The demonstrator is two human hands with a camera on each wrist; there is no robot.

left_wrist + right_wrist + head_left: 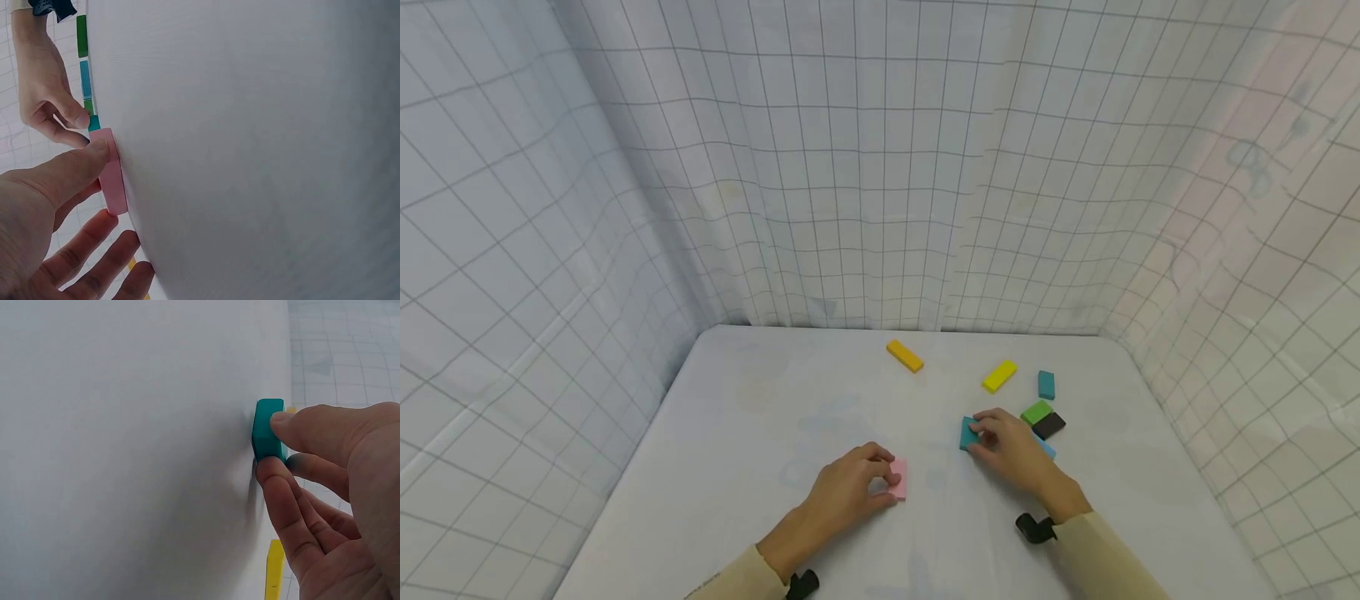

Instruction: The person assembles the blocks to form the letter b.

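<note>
Two small rectangular blocks are in the hands over the white table. The left hand (848, 486) grips a pink block (900, 480) at its left side. In the left wrist view its thumb lies on the pink block (112, 178), with a fingertip at the lower end and the other fingers spread. To the right, the right hand (1009, 446) pinches a teal block (967, 434). The right wrist view has the thumb on one face of the teal block (267, 431) and fingertips under its lower end. Both blocks are partly covered by fingers.
Beyond the hands lie an orange block (905, 356), a yellow block (1000, 377) and a blue-teal block (1047, 385). Green (1037, 412) and black (1049, 426) blocks sit close behind the right hand, beside a partly hidden light-blue block (1045, 448). Gridded white curtains (880, 167) surround the table.
</note>
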